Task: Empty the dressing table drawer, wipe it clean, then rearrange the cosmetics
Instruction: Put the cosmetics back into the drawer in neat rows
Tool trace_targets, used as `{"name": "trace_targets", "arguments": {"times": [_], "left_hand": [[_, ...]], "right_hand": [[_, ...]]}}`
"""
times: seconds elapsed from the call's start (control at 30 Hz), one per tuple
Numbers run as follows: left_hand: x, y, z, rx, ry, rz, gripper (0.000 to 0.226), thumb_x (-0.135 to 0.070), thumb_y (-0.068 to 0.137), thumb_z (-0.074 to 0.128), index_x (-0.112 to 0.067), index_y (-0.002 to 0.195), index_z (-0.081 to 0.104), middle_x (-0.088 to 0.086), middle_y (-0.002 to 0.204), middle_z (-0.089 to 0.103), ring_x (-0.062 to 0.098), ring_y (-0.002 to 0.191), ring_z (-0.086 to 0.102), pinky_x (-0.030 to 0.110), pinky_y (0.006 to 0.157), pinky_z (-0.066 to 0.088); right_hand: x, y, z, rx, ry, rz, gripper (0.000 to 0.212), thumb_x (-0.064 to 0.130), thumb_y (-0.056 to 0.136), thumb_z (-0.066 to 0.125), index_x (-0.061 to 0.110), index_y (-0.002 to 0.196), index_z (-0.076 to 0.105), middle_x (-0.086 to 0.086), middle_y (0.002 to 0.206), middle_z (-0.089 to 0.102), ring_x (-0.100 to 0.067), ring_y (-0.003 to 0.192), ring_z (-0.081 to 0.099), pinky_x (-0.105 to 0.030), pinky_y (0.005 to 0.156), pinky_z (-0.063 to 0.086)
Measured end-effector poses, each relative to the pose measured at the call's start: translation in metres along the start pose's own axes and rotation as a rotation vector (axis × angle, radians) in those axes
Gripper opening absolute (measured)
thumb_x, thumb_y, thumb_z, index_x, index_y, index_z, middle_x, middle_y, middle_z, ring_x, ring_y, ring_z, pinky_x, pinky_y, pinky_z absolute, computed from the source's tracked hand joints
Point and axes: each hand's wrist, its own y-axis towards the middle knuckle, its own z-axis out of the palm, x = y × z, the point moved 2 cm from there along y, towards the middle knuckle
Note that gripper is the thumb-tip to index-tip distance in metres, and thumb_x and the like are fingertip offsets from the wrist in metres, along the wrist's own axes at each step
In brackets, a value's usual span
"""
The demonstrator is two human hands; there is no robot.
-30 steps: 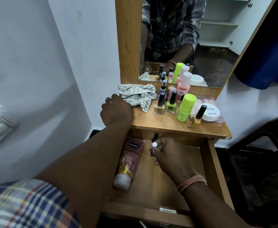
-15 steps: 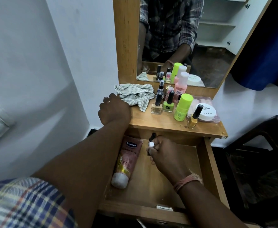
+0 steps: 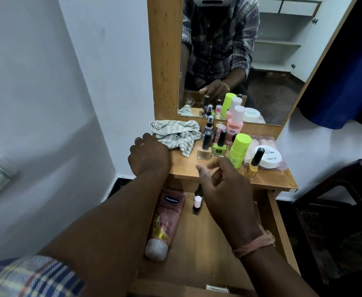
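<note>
- Wood-toned drawer stands pulled open under the dressing table top.
- Inside the drawer: pink Vaseline tube lying flat at the left side, cap toward the camera; just right of it two small bottles at the back, one white-capped, one dark-capped, both upright.
- Right hand is above the drawer's back edge, fingers loosely curled and apart, thumb out to the left, holding nothing.
- Left hand rests at the table top's left corner, fingers bent over the far edge; whether they grip anything cannot be told.
- Checked cloth lies crumpled on the top, just beside the left hand.
- Also on top, crowded in front of the mirror: green nail polish, beige bottle, lime container, yellow polish, pink bottle, white jar.
</note>
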Motion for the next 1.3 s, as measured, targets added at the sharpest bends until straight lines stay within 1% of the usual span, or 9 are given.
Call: {"name": "trace_targets", "arguments": {"times": [0.1,0.2,0.5,0.6,0.67,0.8,0.93,1.17,1.3], "left_hand": [[0.0,-0.001,-0.001,-0.01,-0.01,0.012,0.029,-0.024,0.1,0.047,-0.011,0.125,0.055,0.012,0.126,0.059,0.035,0.117,0.058,0.041,0.09,0.046],[0.001,-0.002,-0.001,-0.021,-0.006,0.03,0.028,-0.023,0.1,0.047,-0.01,0.124,0.055,0.013,0.124,0.06,0.036,0.116,0.059,0.04,0.089,0.046],[0.0,0.0,0.0,-0.011,-0.009,0.016,0.029,-0.025,0.102,0.044,-0.011,0.125,0.055,0.012,0.126,0.059,0.035,0.117,0.058,0.039,0.09,0.045],[0.0,0.0,0.001,-0.003,-0.008,0.017,0.03,-0.028,0.103,0.044,-0.012,0.126,0.054,0.011,0.127,0.058,0.034,0.118,0.057,0.04,0.09,0.045],[0.001,0.0,0.001,-0.005,-0.007,0.01,0.03,-0.027,0.102,0.045,-0.012,0.127,0.054,0.011,0.128,0.057,0.034,0.119,0.056,0.04,0.091,0.044],[0.0,-0.001,0.0,-0.007,-0.013,-0.005,0.03,-0.025,0.1,0.048,-0.013,0.126,0.055,0.01,0.128,0.058,0.033,0.119,0.057,0.04,0.092,0.045],[0.0,-0.001,0.0,-0.01,-0.008,-0.006,0.029,-0.028,0.099,0.051,-0.014,0.125,0.056,0.01,0.127,0.059,0.032,0.117,0.058,0.039,0.09,0.046],[0.0,0.002,0.001,-0.002,-0.01,-0.013,0.03,-0.025,0.098,0.05,-0.014,0.125,0.055,0.009,0.128,0.058,0.032,0.118,0.057,0.039,0.091,0.044],[0.0,0.001,0.002,-0.015,-0.006,-0.015,0.029,-0.026,0.099,0.049,-0.014,0.125,0.056,0.009,0.128,0.058,0.032,0.118,0.057,0.039,0.091,0.045]], "right_hand": [[0.004,0.028,0.012,0.044,-0.08,-0.009,0.036,0.034,0.1,0.056,0.024,0.134,0.046,0.005,0.074,0.063,-0.015,0.063,0.06,-0.037,0.053,0.05],[0.009,0.051,0.018,0.054,-0.215,-0.036,0.049,0.029,0.101,0.052,0.02,0.146,0.035,-0.004,0.094,0.068,-0.026,0.08,0.066,-0.035,0.06,0.048],[0.008,0.054,0.013,0.069,-0.138,0.041,0.017,0.027,0.095,0.065,0.017,0.107,0.057,-0.001,0.09,0.066,-0.022,0.081,0.062,-0.035,0.064,0.048],[0.012,0.032,-0.011,0.047,-0.027,0.059,0.011,0.029,0.092,0.07,0.02,0.092,0.064,0.007,0.078,0.065,-0.004,0.068,0.06,-0.019,0.058,0.044],[0.009,0.015,-0.018,0.163,0.02,0.126,0.009,0.028,0.09,0.073,0.02,0.088,0.069,0.011,0.074,0.065,0.005,0.063,0.059,-0.007,0.052,0.038],[-0.011,-0.012,-0.005,0.386,-0.07,0.199,0.01,0.03,0.089,0.071,0.022,0.083,0.072,0.013,0.071,0.066,0.003,0.067,0.061,-0.012,0.051,0.04],[-0.019,-0.029,0.01,0.501,-0.079,0.153,0.012,0.018,0.097,0.062,0.02,0.086,0.067,0.02,0.067,0.054,0.031,0.074,0.049,-0.001,0.063,0.04],[-0.023,-0.032,0.019,0.516,-0.165,0.074,0.019,0.023,0.094,0.066,0.021,0.075,0.062,0.011,0.064,0.057,0.009,0.062,0.057,-0.012,0.052,0.038],[-0.027,-0.037,0.023,0.555,-0.169,0.09,0.021,0.026,0.096,0.063,0.026,0.076,0.058,0.015,0.064,0.05,0.018,0.067,0.054,-0.008,0.056,0.04]]}}
